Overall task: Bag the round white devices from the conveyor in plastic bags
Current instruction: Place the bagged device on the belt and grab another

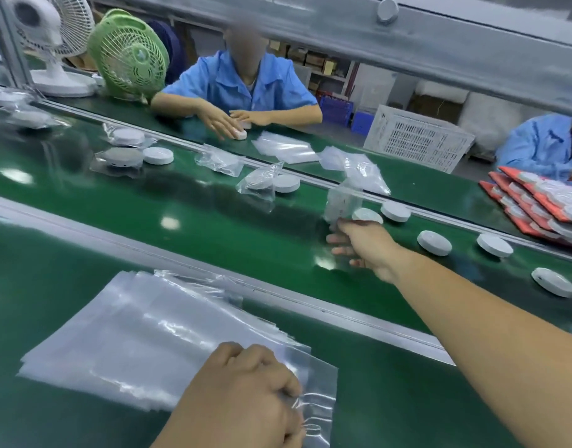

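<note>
On the conveyor point(213, 221), loose devices point(434, 243) lie toward its right end, bagged devices point(121, 156) toward its left; my stack of bags point(132, 334) lies before it, a crate point(417, 140) and fans point(129, 56) behind it.

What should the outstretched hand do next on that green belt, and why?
Probably the right hand should release the clear bag and round device it grips over the belt; the left hand pinches a fresh bag from the stack, so this one seems finished.
</note>
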`<state>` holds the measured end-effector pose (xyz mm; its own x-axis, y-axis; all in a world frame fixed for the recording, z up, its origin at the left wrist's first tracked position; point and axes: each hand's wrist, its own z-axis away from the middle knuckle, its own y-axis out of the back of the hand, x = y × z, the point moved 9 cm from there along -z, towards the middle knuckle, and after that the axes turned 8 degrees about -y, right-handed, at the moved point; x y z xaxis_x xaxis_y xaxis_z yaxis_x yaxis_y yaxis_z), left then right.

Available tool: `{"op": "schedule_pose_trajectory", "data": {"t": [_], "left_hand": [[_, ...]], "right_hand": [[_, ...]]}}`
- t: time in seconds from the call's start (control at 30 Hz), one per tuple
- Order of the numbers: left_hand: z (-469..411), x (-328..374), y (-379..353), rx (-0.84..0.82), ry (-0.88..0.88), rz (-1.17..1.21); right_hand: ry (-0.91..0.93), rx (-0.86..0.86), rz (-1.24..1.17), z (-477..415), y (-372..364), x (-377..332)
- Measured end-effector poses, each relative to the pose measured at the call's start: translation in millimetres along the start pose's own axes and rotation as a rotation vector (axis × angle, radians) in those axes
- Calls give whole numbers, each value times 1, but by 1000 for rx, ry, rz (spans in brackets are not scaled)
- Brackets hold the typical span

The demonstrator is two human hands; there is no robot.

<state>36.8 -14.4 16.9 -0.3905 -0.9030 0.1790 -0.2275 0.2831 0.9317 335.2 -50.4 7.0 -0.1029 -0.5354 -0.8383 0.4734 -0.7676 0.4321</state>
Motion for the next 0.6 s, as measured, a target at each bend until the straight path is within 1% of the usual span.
{"op": "schedule_pose_trajectory", "data": {"t": [0.03, 0.1, 0.13, 0.17, 0.2, 0.23, 0.27, 0.3, 0.33, 0.37, 0.4, 0.47, 0.53, 0.57, 0.6], "left_hand": [[0, 1, 1, 3, -2, 6], [1, 3, 2, 30, -3, 53], [1, 4, 1, 41, 8, 62], [2, 3, 0, 47, 24, 54], [2, 3, -3, 45, 36, 35], [2, 4, -6, 41, 41, 22], [2, 5, -8, 42, 38, 22], [2, 7, -8, 49, 31, 30], [2, 8, -8, 58, 24, 37], [1, 10, -7, 62, 17, 35], [1, 11, -6, 64, 12, 28], [2, 11, -3, 87, 28, 43], [5, 8, 0, 137, 58, 88], [6, 5, 2, 171, 80, 114], [8, 3, 5, 203, 103, 141]], "right_hand": [[38, 28, 57, 6, 7, 3], [105, 138, 231, 22, 35, 18], [129, 227, 362, 29, 56, 28], [125, 342, 552, 36, 80, 41], [84, 454, 775, 44, 104, 55], [17, 516, 955, 51, 125, 72], [-62, 509, 1054, 56, 141, 91], [-121, 467, 1075, 59, 154, 110], [-131, 423, 1048, 62, 163, 125], [-91, 407, 1010, 65, 170, 133], [-20, 437, 977, 68, 175, 132], [113, 566, 942, 76, 181, 119], [236, 648, 1007, 82, 170, 100], [275, 634, 1049, 80, 159, 94], [279, 570, 1067, 74, 146, 92]]}}
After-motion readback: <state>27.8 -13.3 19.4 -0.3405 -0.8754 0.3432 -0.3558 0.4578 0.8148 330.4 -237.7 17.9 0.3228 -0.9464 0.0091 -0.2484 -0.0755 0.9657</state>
